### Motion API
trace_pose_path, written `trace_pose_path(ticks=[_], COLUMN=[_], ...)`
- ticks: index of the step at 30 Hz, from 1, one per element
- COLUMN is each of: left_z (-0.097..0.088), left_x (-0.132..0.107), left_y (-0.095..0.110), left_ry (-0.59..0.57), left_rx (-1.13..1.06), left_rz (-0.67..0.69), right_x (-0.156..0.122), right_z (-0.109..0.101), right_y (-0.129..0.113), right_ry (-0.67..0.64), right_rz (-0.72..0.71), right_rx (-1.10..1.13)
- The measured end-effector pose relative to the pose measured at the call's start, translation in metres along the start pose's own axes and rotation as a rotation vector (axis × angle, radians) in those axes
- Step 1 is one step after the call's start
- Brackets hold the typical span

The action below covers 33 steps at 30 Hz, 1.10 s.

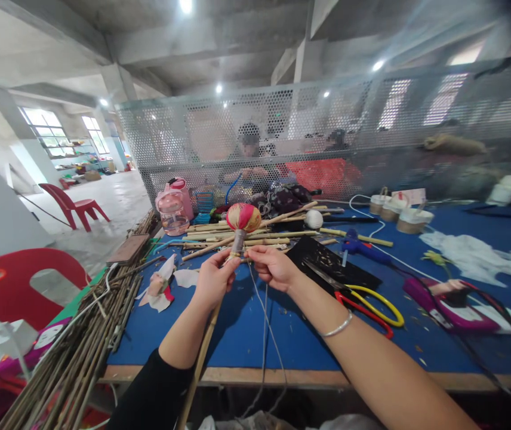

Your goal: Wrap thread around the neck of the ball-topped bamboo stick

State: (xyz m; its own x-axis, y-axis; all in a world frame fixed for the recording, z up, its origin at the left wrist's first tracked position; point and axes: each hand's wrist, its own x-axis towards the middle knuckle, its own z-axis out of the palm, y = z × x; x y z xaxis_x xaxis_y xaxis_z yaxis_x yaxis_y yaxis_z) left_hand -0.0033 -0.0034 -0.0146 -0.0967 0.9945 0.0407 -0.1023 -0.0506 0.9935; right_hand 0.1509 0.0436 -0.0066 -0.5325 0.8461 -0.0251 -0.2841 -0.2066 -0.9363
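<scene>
My left hand (pixel 216 276) is closed around a thin wooden stick (pixel 200 357), just below its top. A round red and cream fabric-covered head (pixel 243 217) caps the stick, and a grey thread wrapping (pixel 238 242) covers the neck under it. Close beside it, my right hand (pixel 274 269) pinches a thin grey string (pixel 264 322) near the wrapped neck. Two strands of that string hang down past the table's front edge. Scissors (pixel 374 304) with red and yellow handles lie right of my right hand, partly on a black sheet (pixel 313 258).
Several loose sticks (pixel 206 235) and a white ball (pixel 313 219) lie behind my hands. A bundle of sticks (pixel 79 334) lines the left side. A blue glue gun (pixel 365 246) and white cloth (pixel 479 257) are at right. Beyond a perforated metal screen (pixel 170 131) sits another person.
</scene>
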Motion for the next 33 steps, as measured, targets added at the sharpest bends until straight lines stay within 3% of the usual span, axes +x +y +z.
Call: trace_pose_path(ticks=[7, 13, 18, 22, 24, 28, 30, 33], left_z=[0.001, 0.005, 0.005, 0.013, 0.02, 0.034, 0.035, 0.029], left_x=[-0.001, -0.006, -0.008, -0.008, -0.007, -0.001, 0.002, 0.006], left_y=[0.0, 0.001, -0.002, 0.005, 0.009, 0.007, 0.001, -0.006], left_ry=[-0.012, -0.13, -0.296, -0.247, -0.153, -0.009, 0.008, -0.043], left_rx=[-0.05, -0.221, -0.304, -0.207, -0.06, 0.203, 0.208, 0.048], left_rz=[0.011, -0.019, -0.204, -0.355, -0.304, -0.008, 0.076, 0.019], right_x=[0.004, 0.002, -0.003, -0.004, -0.002, 0.004, 0.006, 0.007], right_z=[-0.002, -0.001, -0.003, -0.005, -0.006, -0.01, -0.012, -0.013], right_y=[0.007, 0.002, -0.005, -0.009, -0.009, -0.005, -0.002, 0.001], right_ry=[0.012, -0.041, -0.182, -0.138, -0.073, 0.02, 0.051, 0.032], right_rz=[-0.008, -0.053, -0.051, -0.073, -0.081, -0.077, -0.079, -0.088], right_rx=[-0.088, -0.078, -0.053, -0.096, -0.127, -0.185, -0.208, -0.2])
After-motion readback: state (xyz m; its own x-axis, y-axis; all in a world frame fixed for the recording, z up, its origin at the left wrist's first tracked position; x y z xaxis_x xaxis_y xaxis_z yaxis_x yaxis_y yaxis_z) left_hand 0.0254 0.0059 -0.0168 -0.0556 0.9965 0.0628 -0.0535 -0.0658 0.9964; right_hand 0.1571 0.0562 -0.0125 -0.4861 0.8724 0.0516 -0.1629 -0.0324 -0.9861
